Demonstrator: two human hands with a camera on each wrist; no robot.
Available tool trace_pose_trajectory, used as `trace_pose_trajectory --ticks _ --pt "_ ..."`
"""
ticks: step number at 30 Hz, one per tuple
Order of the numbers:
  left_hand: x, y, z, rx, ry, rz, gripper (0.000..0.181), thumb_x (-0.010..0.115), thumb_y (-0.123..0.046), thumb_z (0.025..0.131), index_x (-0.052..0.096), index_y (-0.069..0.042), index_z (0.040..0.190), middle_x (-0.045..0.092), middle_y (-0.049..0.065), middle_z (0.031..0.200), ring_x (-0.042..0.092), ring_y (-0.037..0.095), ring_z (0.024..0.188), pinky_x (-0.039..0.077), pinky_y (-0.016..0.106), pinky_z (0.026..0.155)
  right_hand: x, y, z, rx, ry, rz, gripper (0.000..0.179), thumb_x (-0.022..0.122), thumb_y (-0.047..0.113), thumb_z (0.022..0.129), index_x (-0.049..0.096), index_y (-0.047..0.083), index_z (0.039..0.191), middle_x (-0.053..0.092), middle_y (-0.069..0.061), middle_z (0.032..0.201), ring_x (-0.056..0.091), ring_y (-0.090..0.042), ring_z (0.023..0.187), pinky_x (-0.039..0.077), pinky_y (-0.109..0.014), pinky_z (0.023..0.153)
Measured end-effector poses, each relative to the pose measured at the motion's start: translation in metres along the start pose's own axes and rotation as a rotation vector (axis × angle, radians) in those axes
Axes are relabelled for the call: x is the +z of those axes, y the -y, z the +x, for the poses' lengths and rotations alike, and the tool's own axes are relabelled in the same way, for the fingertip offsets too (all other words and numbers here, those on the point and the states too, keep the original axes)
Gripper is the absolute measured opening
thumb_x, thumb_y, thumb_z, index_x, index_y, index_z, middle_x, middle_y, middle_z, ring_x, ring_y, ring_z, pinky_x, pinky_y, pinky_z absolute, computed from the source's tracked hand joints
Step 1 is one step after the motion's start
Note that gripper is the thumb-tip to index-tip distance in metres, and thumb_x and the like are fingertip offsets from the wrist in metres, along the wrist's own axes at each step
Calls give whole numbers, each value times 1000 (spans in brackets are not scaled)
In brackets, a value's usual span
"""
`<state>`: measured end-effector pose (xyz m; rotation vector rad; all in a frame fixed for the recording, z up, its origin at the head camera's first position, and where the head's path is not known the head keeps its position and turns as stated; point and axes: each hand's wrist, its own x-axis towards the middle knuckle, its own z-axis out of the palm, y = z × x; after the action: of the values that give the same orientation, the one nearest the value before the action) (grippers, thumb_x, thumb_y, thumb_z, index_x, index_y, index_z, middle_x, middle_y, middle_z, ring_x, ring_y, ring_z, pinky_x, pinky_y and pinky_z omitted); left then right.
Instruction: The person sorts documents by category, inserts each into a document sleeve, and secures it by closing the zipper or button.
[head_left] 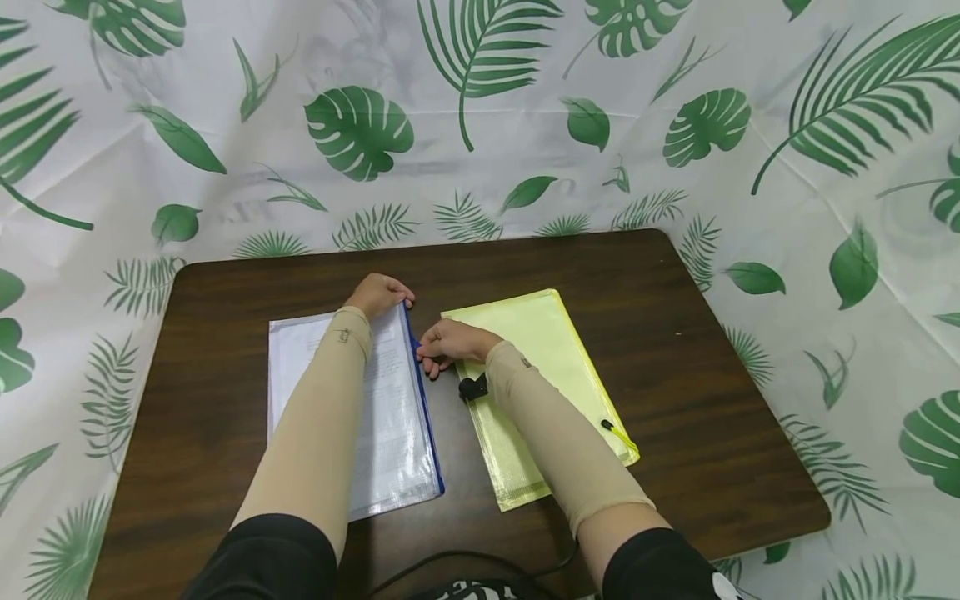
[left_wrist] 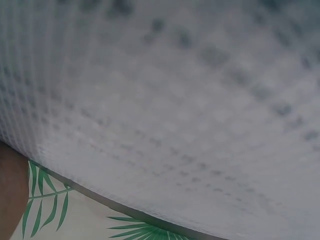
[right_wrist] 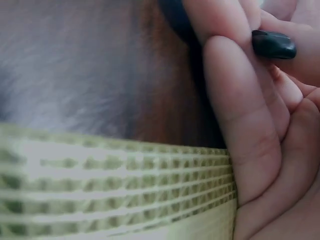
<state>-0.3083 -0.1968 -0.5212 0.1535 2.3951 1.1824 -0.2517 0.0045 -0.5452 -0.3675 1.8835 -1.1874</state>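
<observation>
A clear mesh zip document pouch [head_left: 386, 417] with a blue zipper edge lies on the left of the table, printed paper showing inside. At its top right corner, my left hand [head_left: 381, 294] grips the edge by the end of the zipper. The pouch's blurred mesh surface [left_wrist: 165, 100] fills most of the left wrist view. Partway down the blue edge, my right hand [head_left: 453, 342] pinches the zipper pull, whose black tip [right_wrist: 274, 45] pokes out between thumb and fingers. Under the right wrist lies a yellow mesh zip pouch [head_left: 525, 325].
The yellow pouch's own zipper pull [head_left: 618, 433] has a black tip and sits near its lower right corner. A dark wood-grain table [head_left: 697, 400] bears both pouches. Behind it hangs a leaf-print cloth [head_left: 360, 133]. A black cable [head_left: 450, 553] runs along the near edge.
</observation>
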Motion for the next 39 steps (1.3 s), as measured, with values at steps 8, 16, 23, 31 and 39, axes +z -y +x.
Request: trace_pose_trajectory --ticks 8,16,23,31,39 --pt "3 -3 2 -4 -4 -16 24 57 -13 105 75 0 115 77 11 104 60 29 122 35 41 115 -3 6 -4 45 12 16 26 56 16 106 74 0 94 73 -6 80 72 -17 75 55 -27 69" --pt "2 -4 0 10 -1 -21 25 56 -11 105 74 1 116 77 13 105 58 31 126 33 42 116 1 22 -1 197 -56 55 25 56 13 104 74 -2 93 73 -12 82 71 -20 67 58 -30 60" --pt "1 -5 -1 13 -7 -35 26 55 -12 105 74 2 116 76 15 108 58 32 124 34 41 115 6 25 2 250 -98 201 25 53 7 104 70 -6 91 71 -15 80 72 -24 65 59 -32 58" --pt "1 -3 5 1 -20 -19 26 56 -13 105 75 1 116 77 12 106 60 29 122 35 39 114 10 14 2 210 -156 360 21 50 8 106 64 -2 94 68 -12 81 71 -23 68 57 -30 59" --pt "2 1 8 -7 -11 -11 26 56 -13 105 75 0 116 77 10 104 60 28 123 34 39 115 12 12 -1 196 -164 331 23 52 11 105 65 0 91 67 -10 78 69 -20 66 56 -28 58"
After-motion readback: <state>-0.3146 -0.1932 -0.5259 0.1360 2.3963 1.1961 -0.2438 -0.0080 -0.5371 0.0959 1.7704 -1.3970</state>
